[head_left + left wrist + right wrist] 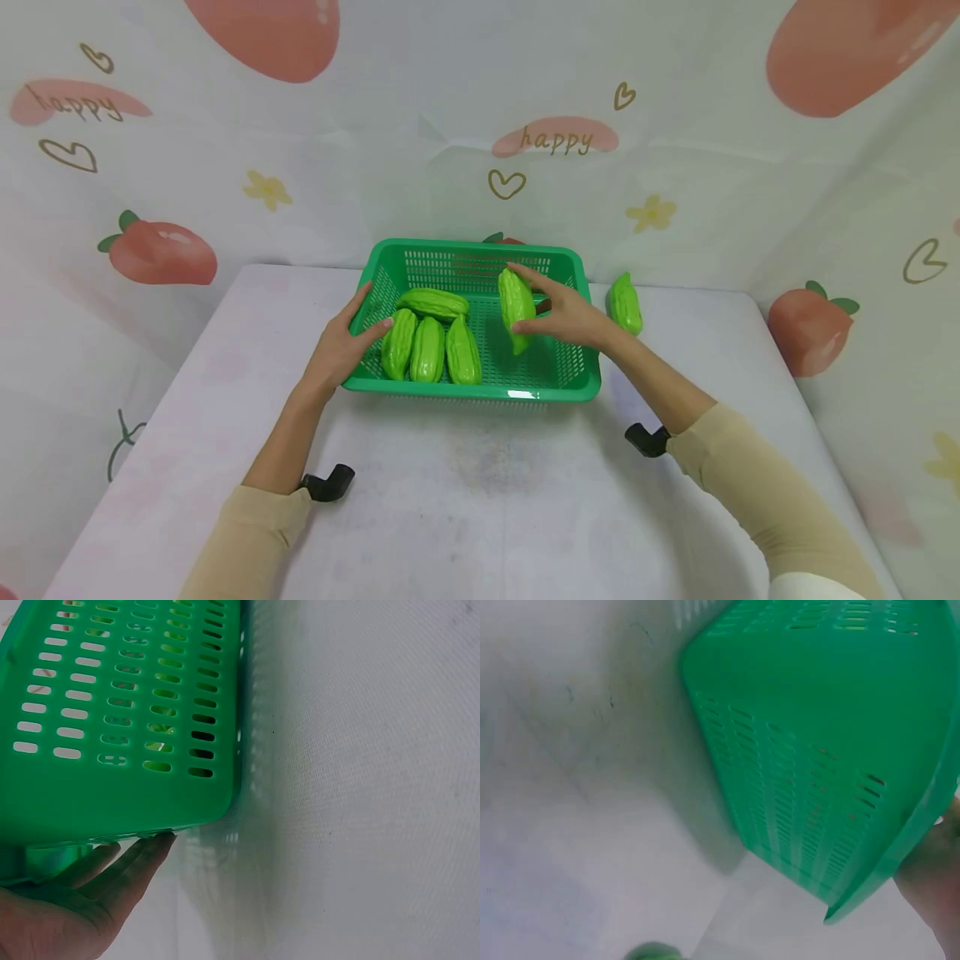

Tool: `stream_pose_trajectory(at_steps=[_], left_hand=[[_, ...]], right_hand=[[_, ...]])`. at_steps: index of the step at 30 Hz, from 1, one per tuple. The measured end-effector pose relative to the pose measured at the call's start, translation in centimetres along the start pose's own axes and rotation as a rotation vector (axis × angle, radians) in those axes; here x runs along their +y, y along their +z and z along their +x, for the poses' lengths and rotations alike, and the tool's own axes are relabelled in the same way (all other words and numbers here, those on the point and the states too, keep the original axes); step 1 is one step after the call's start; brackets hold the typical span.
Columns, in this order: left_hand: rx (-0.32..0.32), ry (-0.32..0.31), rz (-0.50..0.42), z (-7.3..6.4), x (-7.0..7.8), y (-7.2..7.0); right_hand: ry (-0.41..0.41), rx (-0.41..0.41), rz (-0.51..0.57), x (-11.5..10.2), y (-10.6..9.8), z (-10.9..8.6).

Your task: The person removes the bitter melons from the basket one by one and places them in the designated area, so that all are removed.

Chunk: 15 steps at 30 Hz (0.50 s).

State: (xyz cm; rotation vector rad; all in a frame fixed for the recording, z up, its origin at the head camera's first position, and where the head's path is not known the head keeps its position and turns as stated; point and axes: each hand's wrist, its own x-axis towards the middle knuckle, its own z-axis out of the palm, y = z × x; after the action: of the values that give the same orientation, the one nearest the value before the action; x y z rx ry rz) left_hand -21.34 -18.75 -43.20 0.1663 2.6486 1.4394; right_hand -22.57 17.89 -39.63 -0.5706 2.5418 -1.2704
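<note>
A green plastic basket [525, 394] with slotted walls stands on the table. My left hand [339, 346] grips its left side, thumb over the rim and fingers against the outer wall; the left wrist view shows these fingers [135, 870] at the basket wall. Inside the basket, toward the left, lie several bright green bitter melons [427, 350], one crosswise behind the others. Above the basket's right half, my right hand [572, 317] holds another bitter melon [516, 302] between thumb and fingers, its narrow tip pointing down. In the right wrist view the hand is mostly hidden behind the basket.
One more bitter melon [626, 305] lies on the table [480, 500] just right of the basket. A printed cloth backdrop [420, 167] rises close behind the basket. Black wrist-worn mounts [330, 483] stick out near both sleeves.
</note>
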Motion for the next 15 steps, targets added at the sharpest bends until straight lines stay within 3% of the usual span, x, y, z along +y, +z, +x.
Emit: stream_pose_trajectory(at_steps=[15], left_hand=[[-0.001,0.000,0.021,0.1,-0.1,0.0]], right_hand=[[0.021,0.079,0.031,0.2,-1.7,-1.2]])
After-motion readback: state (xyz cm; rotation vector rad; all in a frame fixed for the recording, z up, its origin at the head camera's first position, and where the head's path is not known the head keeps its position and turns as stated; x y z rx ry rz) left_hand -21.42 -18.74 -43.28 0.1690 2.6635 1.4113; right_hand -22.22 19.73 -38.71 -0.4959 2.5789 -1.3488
